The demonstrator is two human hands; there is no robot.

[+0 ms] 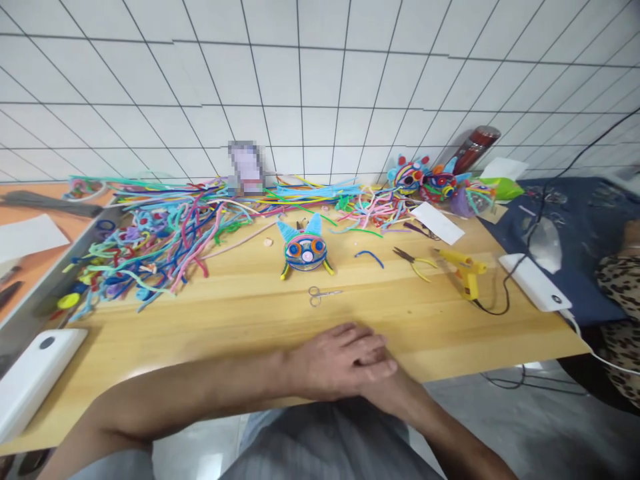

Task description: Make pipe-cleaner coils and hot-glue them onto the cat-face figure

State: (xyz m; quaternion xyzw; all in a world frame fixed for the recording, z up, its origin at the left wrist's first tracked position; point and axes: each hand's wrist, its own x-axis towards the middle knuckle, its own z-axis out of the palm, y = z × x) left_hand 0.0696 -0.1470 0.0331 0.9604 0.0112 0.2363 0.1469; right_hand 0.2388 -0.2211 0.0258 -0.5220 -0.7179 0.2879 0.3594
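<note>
My left hand (pixel 327 363) lies across my right hand (pixel 384 388) at the table's front edge, its fingers bent over the back of it. Most of the right hand's fingers are hidden under the left. Beyond them, small scissors (pixel 320 294) lie on the wood. Farther back stands a pipe-cleaner animal figure (pixel 305 252) with blue ears, orange-ringed eyes and yellow feet. To its right are a short blue pipe cleaner (pixel 371 255), yellow-handled pliers (pixel 417 263) and a yellow hot glue gun (pixel 465 268). Neither hand touches any of these.
Tangled pipe cleaners (pixel 190 233) cover the back left of the table (pixel 240 327). A phone (pixel 246 167), its picture blurred out, leans on the wall. More animal figures (pixel 410 177) and a dark red flask (pixel 475 148) stand at back right. White devices (pixel 533 283) flank the table. Someone in leopard print sits right.
</note>
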